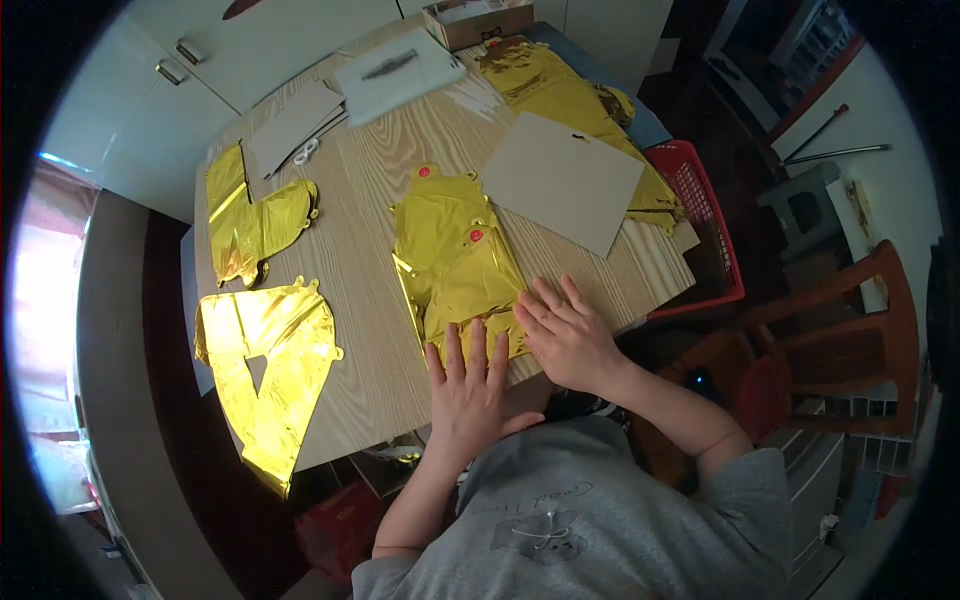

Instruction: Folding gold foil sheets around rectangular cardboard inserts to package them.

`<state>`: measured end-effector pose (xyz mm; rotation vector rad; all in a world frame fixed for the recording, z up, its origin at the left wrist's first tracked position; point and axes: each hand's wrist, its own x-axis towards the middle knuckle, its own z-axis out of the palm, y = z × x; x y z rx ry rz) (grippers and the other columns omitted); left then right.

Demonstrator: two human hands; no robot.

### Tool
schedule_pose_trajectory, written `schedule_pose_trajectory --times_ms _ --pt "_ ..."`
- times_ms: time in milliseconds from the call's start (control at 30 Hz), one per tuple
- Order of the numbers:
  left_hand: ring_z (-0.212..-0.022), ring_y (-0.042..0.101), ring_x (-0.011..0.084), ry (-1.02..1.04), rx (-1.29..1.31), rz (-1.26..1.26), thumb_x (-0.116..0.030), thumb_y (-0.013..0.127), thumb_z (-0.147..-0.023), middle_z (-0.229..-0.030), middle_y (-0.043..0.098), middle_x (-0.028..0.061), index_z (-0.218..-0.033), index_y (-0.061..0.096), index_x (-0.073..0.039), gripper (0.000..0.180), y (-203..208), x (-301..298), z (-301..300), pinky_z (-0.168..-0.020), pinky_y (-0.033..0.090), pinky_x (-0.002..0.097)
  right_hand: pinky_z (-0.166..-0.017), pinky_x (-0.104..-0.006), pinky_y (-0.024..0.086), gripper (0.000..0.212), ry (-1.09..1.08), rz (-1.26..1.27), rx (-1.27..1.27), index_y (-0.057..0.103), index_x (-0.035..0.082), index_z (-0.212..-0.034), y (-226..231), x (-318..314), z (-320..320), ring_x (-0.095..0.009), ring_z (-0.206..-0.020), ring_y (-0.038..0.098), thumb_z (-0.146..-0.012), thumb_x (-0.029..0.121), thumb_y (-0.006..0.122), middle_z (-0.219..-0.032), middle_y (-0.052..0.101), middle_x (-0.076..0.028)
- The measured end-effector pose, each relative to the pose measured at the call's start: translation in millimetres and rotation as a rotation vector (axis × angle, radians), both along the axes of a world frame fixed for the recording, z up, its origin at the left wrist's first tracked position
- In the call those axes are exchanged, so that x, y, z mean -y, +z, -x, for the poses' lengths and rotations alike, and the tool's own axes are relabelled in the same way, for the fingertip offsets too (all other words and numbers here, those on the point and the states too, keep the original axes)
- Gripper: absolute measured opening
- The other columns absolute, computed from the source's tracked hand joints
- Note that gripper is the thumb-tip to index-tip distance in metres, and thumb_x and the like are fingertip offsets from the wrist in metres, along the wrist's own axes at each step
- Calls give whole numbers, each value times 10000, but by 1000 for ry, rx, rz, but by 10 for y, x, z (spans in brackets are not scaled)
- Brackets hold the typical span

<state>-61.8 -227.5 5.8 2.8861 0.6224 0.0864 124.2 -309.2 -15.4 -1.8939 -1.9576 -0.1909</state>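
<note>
gold foil balloons (455, 260) lie stacked mid-table (390, 150). we press our left hand (468, 385) and right hand (570, 335) flat, fingers spread, gripping nothing, on the 6 o'clock edge. they look light, slippery, crinkly; best pinched at an edge.

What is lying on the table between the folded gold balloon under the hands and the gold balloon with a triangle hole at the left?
In the head view, only bare wooden table shows between the folded gold balloon and the triangle-hole balloon.

Open brown cardboard box (478, 20) at table's far edge
</note>
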Motion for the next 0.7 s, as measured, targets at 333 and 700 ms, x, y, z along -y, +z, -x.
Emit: schedule_pose_trajectory --times_ms 333,700 --pt "-1386 221 523 -18 13 -5 -760 623 -649 -1500 304 244 -1455 399 -141 1041 12 -99 64 -1093 189 645 -1127 -529 277 390 -5 -19 -3 634 -21 -1161 -9 1 21 -332 -1271 497 -867 234 604 -1252 613 -166" --pt "-1373 242 529 -19 29 -27 -763 579 -706 -1497 286 272 -1440 434 -190 943 29 -232 188 -1104 247 581 -1121 -530 284 381 -12 -9 -2 652 -24 -1144 74 -10 31 -314 -1274 492 -847 210 609 -1250 612 -159"
